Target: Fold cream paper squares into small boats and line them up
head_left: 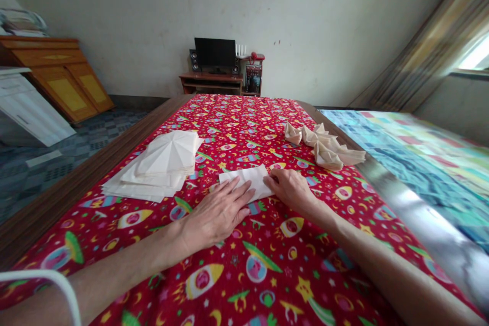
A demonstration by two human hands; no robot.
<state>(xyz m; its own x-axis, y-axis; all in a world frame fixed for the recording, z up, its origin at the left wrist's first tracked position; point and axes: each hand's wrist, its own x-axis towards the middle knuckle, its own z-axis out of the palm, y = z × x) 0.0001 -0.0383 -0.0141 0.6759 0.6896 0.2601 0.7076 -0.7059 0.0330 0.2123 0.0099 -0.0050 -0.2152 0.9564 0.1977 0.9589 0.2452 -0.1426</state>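
Observation:
A folded white napkin [250, 178] lies on the red patterned tablecloth [244, 127]. My left hand [217, 214] rests flat on the napkin's near left part, fingers stretched out and pressing it down. My right hand [292, 189] lies at the napkin's right edge with its fingers curled onto the fold; whether they pinch it I cannot tell.
A stack of white napkins [160, 165] sits to the left. Several folded napkin shapes [324, 147] lie at the right of the table. A bed with a coloured cover [420, 163] runs along the right. A desk with a monitor [216, 56] stands at the far wall.

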